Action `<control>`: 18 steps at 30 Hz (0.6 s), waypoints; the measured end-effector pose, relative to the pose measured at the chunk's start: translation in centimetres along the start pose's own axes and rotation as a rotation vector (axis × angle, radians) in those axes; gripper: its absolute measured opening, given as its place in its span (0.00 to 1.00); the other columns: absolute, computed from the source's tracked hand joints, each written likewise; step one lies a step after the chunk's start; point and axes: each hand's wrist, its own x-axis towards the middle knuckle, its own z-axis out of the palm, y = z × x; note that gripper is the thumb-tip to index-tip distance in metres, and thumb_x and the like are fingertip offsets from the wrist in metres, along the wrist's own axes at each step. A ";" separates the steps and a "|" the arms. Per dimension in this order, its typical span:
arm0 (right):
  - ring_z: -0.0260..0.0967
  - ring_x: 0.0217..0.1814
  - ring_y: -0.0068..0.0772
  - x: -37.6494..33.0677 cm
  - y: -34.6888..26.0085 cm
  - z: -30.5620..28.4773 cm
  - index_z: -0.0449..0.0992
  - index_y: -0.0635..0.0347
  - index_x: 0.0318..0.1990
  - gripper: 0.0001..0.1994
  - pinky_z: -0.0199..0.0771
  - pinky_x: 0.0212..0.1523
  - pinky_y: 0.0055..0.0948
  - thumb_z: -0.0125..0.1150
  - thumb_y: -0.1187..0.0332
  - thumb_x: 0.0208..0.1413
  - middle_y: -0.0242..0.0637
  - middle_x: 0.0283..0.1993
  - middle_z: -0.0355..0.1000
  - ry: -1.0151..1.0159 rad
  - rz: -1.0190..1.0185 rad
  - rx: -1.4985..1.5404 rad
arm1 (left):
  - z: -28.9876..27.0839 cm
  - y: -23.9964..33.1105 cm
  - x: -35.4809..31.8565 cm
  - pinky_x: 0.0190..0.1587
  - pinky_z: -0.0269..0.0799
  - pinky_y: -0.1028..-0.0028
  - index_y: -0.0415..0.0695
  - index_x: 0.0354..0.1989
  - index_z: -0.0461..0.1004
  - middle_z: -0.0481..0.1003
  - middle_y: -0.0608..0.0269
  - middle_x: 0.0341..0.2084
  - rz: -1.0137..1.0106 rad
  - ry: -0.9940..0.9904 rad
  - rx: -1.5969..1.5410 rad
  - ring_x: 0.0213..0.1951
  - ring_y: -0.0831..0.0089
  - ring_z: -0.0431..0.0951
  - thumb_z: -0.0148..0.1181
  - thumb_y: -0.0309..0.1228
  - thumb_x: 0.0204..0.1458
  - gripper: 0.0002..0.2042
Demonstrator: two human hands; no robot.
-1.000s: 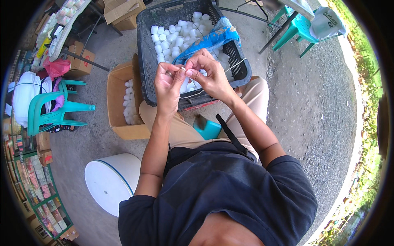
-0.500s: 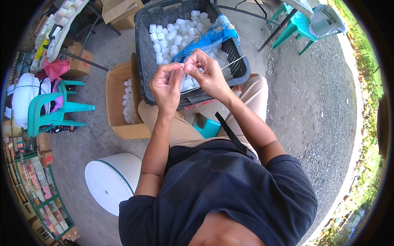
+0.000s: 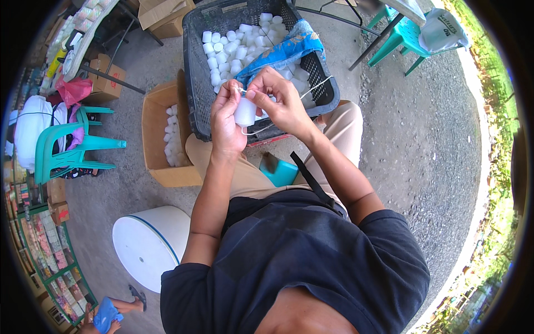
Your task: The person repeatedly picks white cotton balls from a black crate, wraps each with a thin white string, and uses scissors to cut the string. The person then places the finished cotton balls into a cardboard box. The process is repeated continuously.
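Above the near edge of a black plastic crate (image 3: 194, 72), both my hands are close together. My left hand (image 3: 225, 119) is closed, its thumb and fingertips pinching a thin white string (image 3: 318, 86). A white, short cylindrical piece (image 3: 245, 113) sits beside that palm, below the fingertips. My right hand (image 3: 282, 106) pinches the string just to the right, thumb against forefinger. One length of string loops under the piece, and another runs up to the crate's right rim. Many similar white pieces (image 3: 236, 47) fill the crate, partly covered by a blue patterned cloth (image 3: 283, 53).
Left of the crate stands an open cardboard box (image 3: 172, 177) with more white pieces. A white round drum (image 3: 147, 247) is at lower left, near another person (image 3: 108, 314). Green plastic chairs (image 3: 72, 147) stand at left and upper right. A table leg (image 3: 375, 42) is at upper right.
My left hand has turned, and the white piece now shows below its fingertips. The string has come into clearer view, looping below. Another person has appeared at lower left.
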 end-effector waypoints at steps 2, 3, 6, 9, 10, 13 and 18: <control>0.68 0.29 0.24 -0.4 0.1 0.0 0.74 0.67 0.30 0.08 0.69 0.29 0.25 0.63 0.71 0.53 0.36 0.32 0.68 0.029 0.121 0.165 | -0.1 -0.4 0.0 0.46 0.68 0.76 0.43 0.44 0.68 0.70 0.68 0.39 -0.008 -0.002 -0.034 0.43 0.79 0.71 0.48 0.34 0.62 0.09; 0.68 0.29 0.25 -0.4 0.1 0.0 0.73 0.68 0.30 0.08 0.69 0.28 0.26 0.63 0.70 0.53 0.37 0.32 0.68 0.050 0.156 0.164 | 0.5 -0.3 -0.2 0.47 0.68 0.76 0.43 0.44 0.69 0.71 0.68 0.40 -0.018 0.002 0.007 0.44 0.79 0.72 0.49 0.34 0.62 0.09; 0.67 0.28 0.26 -0.2 0.0 -0.1 0.73 0.68 0.30 0.09 0.67 0.28 0.28 0.62 0.70 0.52 0.39 0.31 0.68 0.083 0.190 0.103 | 2.0 -0.4 -0.6 0.46 0.69 0.76 0.43 0.43 0.72 0.73 0.66 0.42 -0.005 0.030 0.073 0.44 0.78 0.73 0.53 0.33 0.61 0.08; 0.65 0.29 0.28 0.1 -0.3 0.2 0.73 0.67 0.31 0.08 0.64 0.28 0.30 0.61 0.70 0.53 0.40 0.31 0.68 0.058 0.084 -0.077 | 2.0 -0.2 -0.5 0.41 0.69 0.78 0.43 0.37 0.74 0.74 0.67 0.38 0.058 0.068 0.040 0.38 0.79 0.73 0.57 0.32 0.58 0.06; 0.65 0.30 0.30 0.1 -0.5 0.1 0.72 0.67 0.31 0.08 0.64 0.30 0.30 0.61 0.70 0.53 0.41 0.31 0.68 0.053 0.013 -0.166 | 1.8 -0.1 -0.4 0.41 0.69 0.78 0.43 0.37 0.74 0.74 0.68 0.37 0.062 0.054 0.036 0.38 0.79 0.73 0.57 0.32 0.58 0.06; 0.67 0.38 0.40 0.0 -1.3 0.1 0.73 0.67 0.32 0.07 0.67 0.37 0.34 0.58 0.71 0.56 0.43 0.31 0.67 0.025 -0.110 -0.373 | 1.4 0.0 -0.2 0.41 0.68 0.78 0.44 0.39 0.72 0.72 0.70 0.33 0.049 0.063 0.037 0.37 0.79 0.73 0.57 0.34 0.59 0.07; 0.71 0.37 0.40 -0.7 -0.5 0.9 0.72 0.66 0.39 0.11 0.68 0.37 0.35 0.50 0.65 0.63 0.45 0.30 0.69 -0.042 0.032 -0.352 | 1.2 1.1 2.0 0.47 0.68 0.72 0.40 0.54 0.65 0.68 0.62 0.44 0.339 0.205 0.059 0.43 0.75 0.72 0.51 0.39 0.61 0.19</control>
